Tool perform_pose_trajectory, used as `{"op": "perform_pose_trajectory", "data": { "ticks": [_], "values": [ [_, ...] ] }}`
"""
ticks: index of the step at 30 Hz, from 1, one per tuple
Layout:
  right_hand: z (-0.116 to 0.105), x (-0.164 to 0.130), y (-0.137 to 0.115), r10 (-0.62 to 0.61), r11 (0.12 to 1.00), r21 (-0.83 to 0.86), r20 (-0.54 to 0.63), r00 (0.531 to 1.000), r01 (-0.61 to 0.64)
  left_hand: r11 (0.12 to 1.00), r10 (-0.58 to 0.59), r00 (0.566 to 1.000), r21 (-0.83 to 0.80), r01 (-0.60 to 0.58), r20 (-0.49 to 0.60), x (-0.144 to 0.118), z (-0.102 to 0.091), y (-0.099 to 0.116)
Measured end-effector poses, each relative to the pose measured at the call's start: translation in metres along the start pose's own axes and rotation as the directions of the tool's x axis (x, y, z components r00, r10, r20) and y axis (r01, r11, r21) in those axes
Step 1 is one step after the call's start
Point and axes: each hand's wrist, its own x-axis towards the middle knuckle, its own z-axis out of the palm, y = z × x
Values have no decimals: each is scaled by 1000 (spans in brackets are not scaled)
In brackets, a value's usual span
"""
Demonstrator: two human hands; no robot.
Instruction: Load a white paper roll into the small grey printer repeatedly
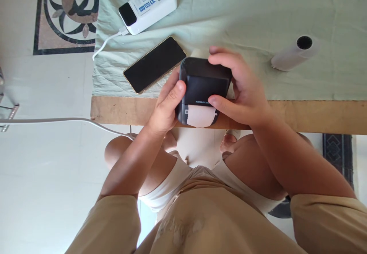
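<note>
White floor tiles fill the left of the frame, with a cable crossing them. At upper left of centre, on the cloth-covered counter, lie a power bank and, below it, a dark phone. At centre, over the counter's near edge, the left hand grips the printer by its left side, thumb on its front. Paper pokes from its slot toward the person. The right hand clasps the printer's right side, fingers over its top, thumb beside the slot. Both hands are equally close. Farther right lies a paper roll.
</note>
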Motion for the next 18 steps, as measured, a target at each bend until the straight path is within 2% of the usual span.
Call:
{"op": "perform_pose_trajectory", "data": {
  "ticks": [5, 9, 12, 15, 18],
  "values": [
    [4, -1, 9, 23, 999, -41, -6, 1000, -24, 979, -96, 987, -191, 71, -128, 5, 8, 5],
    [6, -2, 10, 62, 996, -64, -68, 996, -66, 978, -90, 984, -201, 58, -154, 8, 8, 8],
    [7, -2, 10, 69, 995, -62, -83, 994, -74, 974, -130, 976, -209, 92, -176, 8, 10, 9],
    [7, -2, 11, 62, 997, -38, -79, 995, -66, 972, -147, 971, -207, 107, -189, 7, 12, 9],
    [6, -2, 11, 18, 1000, -12, -73, 997, -19, 980, -113, 975, -184, 77, -192, 5, 11, 9]
  ]
}}
